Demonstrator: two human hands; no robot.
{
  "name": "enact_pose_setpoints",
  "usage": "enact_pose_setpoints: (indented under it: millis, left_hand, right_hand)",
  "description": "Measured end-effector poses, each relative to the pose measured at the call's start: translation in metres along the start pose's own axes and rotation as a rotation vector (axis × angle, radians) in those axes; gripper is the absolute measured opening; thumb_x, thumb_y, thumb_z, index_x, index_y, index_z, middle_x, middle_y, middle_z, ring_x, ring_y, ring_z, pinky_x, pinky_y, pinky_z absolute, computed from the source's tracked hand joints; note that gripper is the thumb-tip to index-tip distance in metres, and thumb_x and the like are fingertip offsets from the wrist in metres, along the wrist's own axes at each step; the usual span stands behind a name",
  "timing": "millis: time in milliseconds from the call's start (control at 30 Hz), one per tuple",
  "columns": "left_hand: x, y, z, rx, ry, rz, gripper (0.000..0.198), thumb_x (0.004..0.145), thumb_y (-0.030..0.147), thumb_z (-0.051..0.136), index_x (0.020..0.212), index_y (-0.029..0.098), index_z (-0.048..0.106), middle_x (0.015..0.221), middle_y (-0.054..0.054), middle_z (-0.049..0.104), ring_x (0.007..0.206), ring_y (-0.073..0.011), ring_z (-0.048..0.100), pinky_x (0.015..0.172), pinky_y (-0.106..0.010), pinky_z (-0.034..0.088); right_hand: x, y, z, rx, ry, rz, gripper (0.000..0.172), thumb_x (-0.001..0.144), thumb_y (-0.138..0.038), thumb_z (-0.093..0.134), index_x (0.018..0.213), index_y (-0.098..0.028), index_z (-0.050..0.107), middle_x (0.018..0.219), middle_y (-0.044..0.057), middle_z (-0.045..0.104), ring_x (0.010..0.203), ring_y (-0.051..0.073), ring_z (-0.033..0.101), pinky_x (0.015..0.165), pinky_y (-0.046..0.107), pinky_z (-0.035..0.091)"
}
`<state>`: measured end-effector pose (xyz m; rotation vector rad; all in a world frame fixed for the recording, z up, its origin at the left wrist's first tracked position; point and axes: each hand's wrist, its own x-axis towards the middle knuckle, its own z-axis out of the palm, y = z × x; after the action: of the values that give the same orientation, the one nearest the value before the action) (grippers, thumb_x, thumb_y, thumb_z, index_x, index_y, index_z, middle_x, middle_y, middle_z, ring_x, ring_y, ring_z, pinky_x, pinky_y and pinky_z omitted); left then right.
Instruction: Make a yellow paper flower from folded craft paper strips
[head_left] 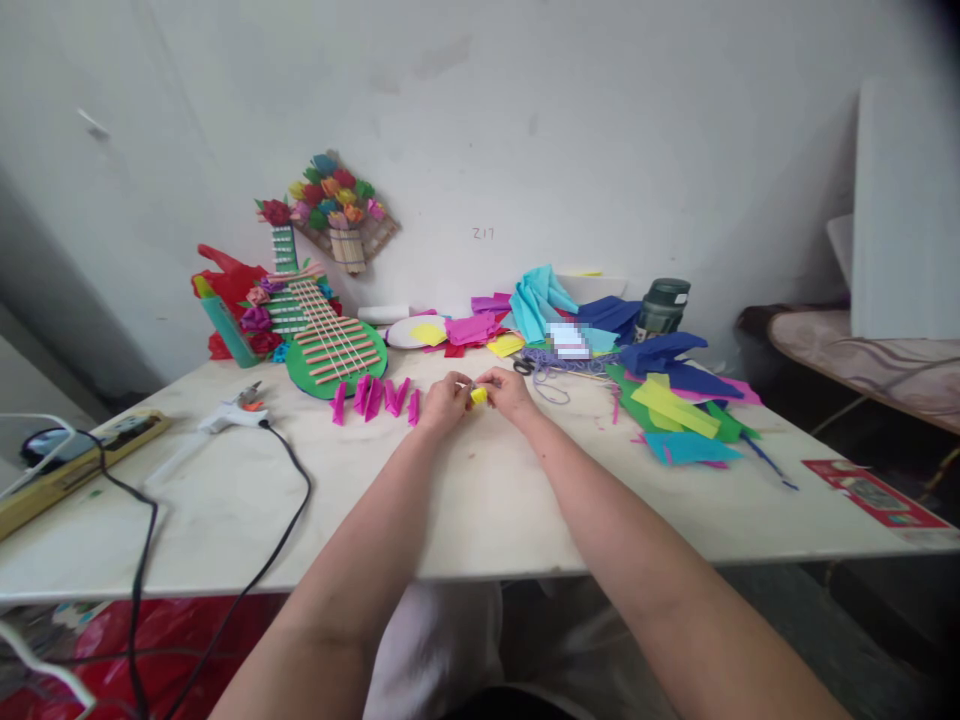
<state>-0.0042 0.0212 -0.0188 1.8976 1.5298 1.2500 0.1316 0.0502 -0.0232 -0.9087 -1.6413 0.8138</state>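
Observation:
Near the middle of the table, my left hand (448, 402) and my right hand (508, 390) are close together with fingers pinched. Between their fingertips is a small piece of yellow paper (479, 396), which both hands grip. Its exact shape is too small to make out. Just left of my left hand, several folded pink paper pieces (367, 398) stand in a row on the table. Behind them leans a green lute-shaped craft (334, 350) with pink strips, white strings and paper flowers.
A glue gun (236, 410) with a black cord lies at left, beside a power strip (90, 465). Scissors (523, 367), purple yarn (555, 375) and coloured paper sheets (675, 405) lie at right. A dark green bottle (664, 308) stands behind. A paper bouquet (341, 205) hangs on the wall.

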Motion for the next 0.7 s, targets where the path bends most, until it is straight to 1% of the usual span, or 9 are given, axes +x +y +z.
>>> enact_pose_setpoints:
  millis: [100,167,233,333,500,567,600,667,700]
  left_hand:
    - [-0.001,0.004,-0.003,0.148,0.054,0.018,0.017,0.07,0.018,0.049,0.085,0.019,0.056,0.059,0.0,0.061,0.053,-0.0126,0.052,0.053,-0.022,0.034]
    - [-0.002,0.006,-0.006,0.239,0.109,0.01,0.018,0.069,0.019,0.05,0.085,0.019,0.057,0.064,-0.002,0.062,0.059,-0.0138,0.054,0.056,-0.023,0.034]
    - [-0.002,0.008,-0.008,0.283,0.151,-0.006,0.018,0.069,0.021,0.051,0.086,0.02,0.057,0.07,-0.002,0.063,0.066,-0.0142,0.056,0.059,-0.023,0.035]
    - [0.0,0.008,-0.01,0.26,0.196,-0.066,0.018,0.072,0.024,0.048,0.088,0.021,0.056,0.075,-0.001,0.065,0.072,-0.014,0.058,0.062,-0.022,0.037]
    - [0.005,-0.001,-0.012,0.184,0.279,-0.183,0.016,0.072,0.025,0.047,0.085,0.022,0.056,0.071,0.0,0.065,0.071,-0.0143,0.059,0.06,-0.023,0.037]
    - [0.007,-0.006,-0.013,0.161,0.354,-0.24,0.02,0.071,0.023,0.047,0.089,0.022,0.056,0.071,0.0,0.065,0.07,-0.0149,0.059,0.06,-0.024,0.037]
    - [0.007,-0.008,-0.014,0.142,0.412,-0.269,0.024,0.07,0.021,0.047,0.093,0.022,0.055,0.072,-0.001,0.065,0.071,-0.0151,0.059,0.061,-0.024,0.038]
    - [0.008,-0.011,-0.017,0.093,0.534,-0.302,0.034,0.069,0.019,0.047,0.102,0.021,0.052,0.08,-0.002,0.064,0.073,-0.0156,0.058,0.063,-0.026,0.039]
    - [0.008,-0.011,-0.018,0.07,0.576,-0.304,0.036,0.068,0.019,0.047,0.104,0.021,0.051,0.085,-0.003,0.064,0.075,-0.016,0.058,0.065,-0.027,0.039]
  right_hand:
    - [-0.001,-0.001,-0.001,0.036,-0.025,0.019,0.011,0.061,-0.024,0.051,0.065,-0.016,0.058,0.046,-0.006,0.05,0.035,0.007,0.04,0.038,0.02,0.034]
    - [-0.002,-0.004,-0.001,0.043,-0.033,0.03,0.01,0.06,-0.022,0.051,0.065,-0.016,0.057,0.044,-0.006,0.049,0.034,0.006,0.039,0.037,0.019,0.033]
    - [-0.003,-0.009,-0.002,0.042,-0.036,0.033,0.008,0.059,-0.021,0.05,0.063,-0.016,0.056,0.042,-0.007,0.048,0.034,0.006,0.039,0.037,0.019,0.033]
    - [-0.004,-0.015,-0.003,0.03,-0.033,0.05,0.005,0.058,-0.017,0.048,0.059,-0.016,0.053,0.038,-0.008,0.044,0.033,0.006,0.038,0.037,0.018,0.033]
    - [-0.002,-0.017,-0.004,0.057,-0.01,0.127,0.011,0.054,-0.013,0.044,0.061,-0.016,0.052,0.035,-0.009,0.042,0.032,0.006,0.039,0.036,0.017,0.034]
    - [-0.001,-0.014,-0.005,0.074,0.006,0.138,0.013,0.052,-0.011,0.042,0.06,-0.016,0.052,0.035,-0.009,0.042,0.032,0.006,0.039,0.035,0.018,0.034]
    - [0.0,-0.013,-0.005,0.081,0.013,0.135,0.015,0.051,-0.01,0.042,0.06,-0.016,0.052,0.035,-0.009,0.042,0.032,0.006,0.039,0.035,0.018,0.034]
    - [0.001,-0.01,-0.006,0.088,0.022,0.119,0.018,0.051,-0.009,0.041,0.061,-0.015,0.054,0.035,-0.008,0.043,0.032,0.007,0.039,0.036,0.018,0.034]
    - [0.002,-0.008,-0.007,0.086,0.027,0.114,0.019,0.05,-0.009,0.04,0.061,-0.015,0.055,0.035,-0.008,0.043,0.032,0.007,0.039,0.036,0.018,0.034]
